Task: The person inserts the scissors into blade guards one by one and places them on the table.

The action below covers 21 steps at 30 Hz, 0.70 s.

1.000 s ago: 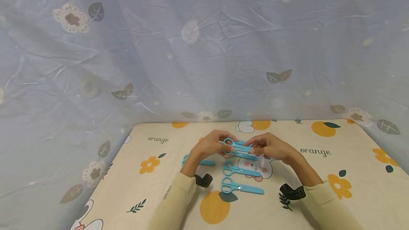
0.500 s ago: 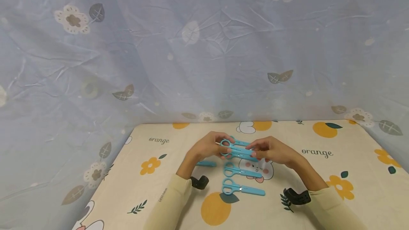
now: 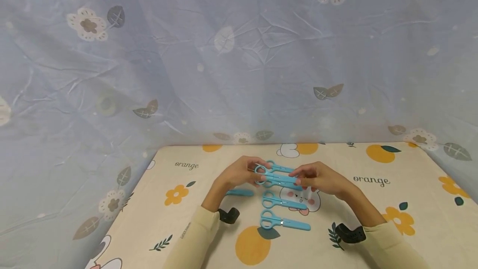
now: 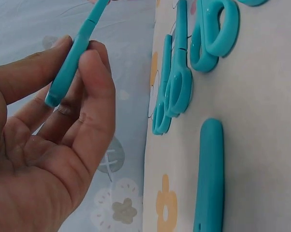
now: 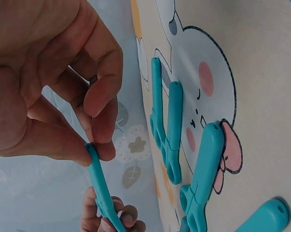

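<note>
A pair of light blue scissors (image 3: 278,178) with a cover over its blades is held level above the cloth. My left hand (image 3: 239,172) pinches its handle loops between thumb and fingers. At the other end my right hand (image 3: 322,179) pinches the covered blade tip; both grips also show in the wrist views, on the same scissors (image 5: 100,181). Beneath and around them lie several matching scissors in a rough column, such as the nearest pair (image 3: 286,222) and the one behind it (image 3: 285,201). Another pair (image 3: 240,192) lies left, its handles hidden by my left wrist.
A cream cloth (image 3: 142,219) printed with oranges, flowers and a rabbit covers the table. Behind it hangs a pale blue-grey flowered curtain (image 3: 239,94). A black wrist camera sits on each forearm, the left one (image 3: 229,215) close above the table.
Both hands hold the same scissors throughout. The scissors have shifted slightly left and nearer, showing more of the farthest pair behind. My left forearm has moved a little left.
</note>
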### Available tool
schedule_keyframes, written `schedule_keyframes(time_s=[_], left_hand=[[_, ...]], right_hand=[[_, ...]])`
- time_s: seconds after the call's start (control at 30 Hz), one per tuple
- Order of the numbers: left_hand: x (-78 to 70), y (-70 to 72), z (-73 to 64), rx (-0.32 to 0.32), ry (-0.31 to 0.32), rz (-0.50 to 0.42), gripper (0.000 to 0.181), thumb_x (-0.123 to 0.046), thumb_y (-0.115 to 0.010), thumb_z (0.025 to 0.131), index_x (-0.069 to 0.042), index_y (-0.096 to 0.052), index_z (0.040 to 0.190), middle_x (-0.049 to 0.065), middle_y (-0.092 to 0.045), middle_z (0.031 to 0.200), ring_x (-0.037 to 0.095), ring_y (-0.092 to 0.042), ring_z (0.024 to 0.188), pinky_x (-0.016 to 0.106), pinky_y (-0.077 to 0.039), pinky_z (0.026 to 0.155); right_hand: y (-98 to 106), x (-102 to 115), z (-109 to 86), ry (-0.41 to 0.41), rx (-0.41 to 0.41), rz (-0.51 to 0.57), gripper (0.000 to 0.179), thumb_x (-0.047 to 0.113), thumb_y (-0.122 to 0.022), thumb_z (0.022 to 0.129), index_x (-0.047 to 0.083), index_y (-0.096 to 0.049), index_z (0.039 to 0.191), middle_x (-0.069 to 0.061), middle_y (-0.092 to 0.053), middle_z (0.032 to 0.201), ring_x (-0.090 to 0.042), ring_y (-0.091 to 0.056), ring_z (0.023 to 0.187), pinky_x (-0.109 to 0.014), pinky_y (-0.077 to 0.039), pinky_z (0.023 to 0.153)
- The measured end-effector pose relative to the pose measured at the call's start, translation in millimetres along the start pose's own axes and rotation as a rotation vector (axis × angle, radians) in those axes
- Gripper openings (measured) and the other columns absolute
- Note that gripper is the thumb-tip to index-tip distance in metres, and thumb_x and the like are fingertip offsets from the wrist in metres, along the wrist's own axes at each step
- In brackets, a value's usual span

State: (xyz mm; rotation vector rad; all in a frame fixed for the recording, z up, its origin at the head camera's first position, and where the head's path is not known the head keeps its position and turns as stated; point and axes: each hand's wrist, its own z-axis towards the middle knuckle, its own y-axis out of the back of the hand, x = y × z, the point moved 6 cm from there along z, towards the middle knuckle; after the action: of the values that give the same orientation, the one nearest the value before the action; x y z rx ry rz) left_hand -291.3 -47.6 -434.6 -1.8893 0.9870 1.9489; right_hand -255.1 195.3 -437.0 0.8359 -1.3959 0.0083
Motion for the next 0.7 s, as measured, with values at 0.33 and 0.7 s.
schedule_keyframes(time_s=[0.33,0.7], left_hand=[[3.1,9.0,-5.4,-0.036,-0.005,-0.004,0.038,0.005,-0.072,0.097,-0.003,-0.071,0.134,0.016,-0.068,0.106,0.016,-0.073,0.086,0.043,-0.069,0.082],[9.7,27.5,-14.2,-0.077,-0.017,0.041,0.036,0.007,-0.07,0.098,-0.006,-0.071,0.132,0.008,-0.069,0.101,0.016,-0.073,0.086,0.041,-0.069,0.082]], right_hand=[[-1,-3,-0.9,-0.01,-0.003,0.031,0.032,0.018,-0.069,0.105,0.003,-0.073,0.132,-0.023,-0.073,0.107,-0.019,-0.065,0.091,-0.031,-0.058,0.07],[3,-8,-6.5,-0.007,-0.013,0.026,0.034,0.019,-0.069,0.105,-0.001,-0.072,0.133,-0.022,-0.075,0.113,-0.024,-0.065,0.089,-0.029,-0.058,0.066]])
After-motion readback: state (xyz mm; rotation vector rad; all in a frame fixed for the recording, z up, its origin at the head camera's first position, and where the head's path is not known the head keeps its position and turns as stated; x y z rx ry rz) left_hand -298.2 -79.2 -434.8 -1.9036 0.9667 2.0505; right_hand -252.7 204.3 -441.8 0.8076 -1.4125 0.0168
